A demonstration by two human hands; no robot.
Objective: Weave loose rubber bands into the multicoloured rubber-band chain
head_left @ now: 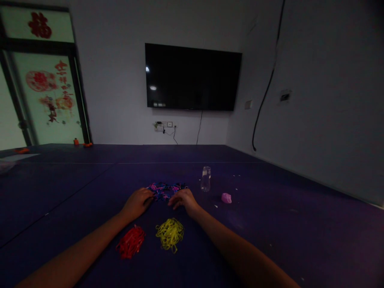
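Note:
A tangled pile of pink and blue bands (166,189) lies on the dark purple floor mat (270,224) in front of me. My left hand (137,203) rests at the pile's left edge, fingers curled onto the strands. At the pile's right edge, my right hand (183,199) has its fingers bent down onto the bands. What either hand pinches is too dark to make out. Between my forearms lie a red pile of bands (131,241) and a yellow pile of bands (170,233).
A small clear glass jar (205,179) stands just right of the mixed pile. A pink lump (226,197) lies beyond it. A black television (192,77) hangs on the far wall. A glass door with red decorations (48,92) is at the left.

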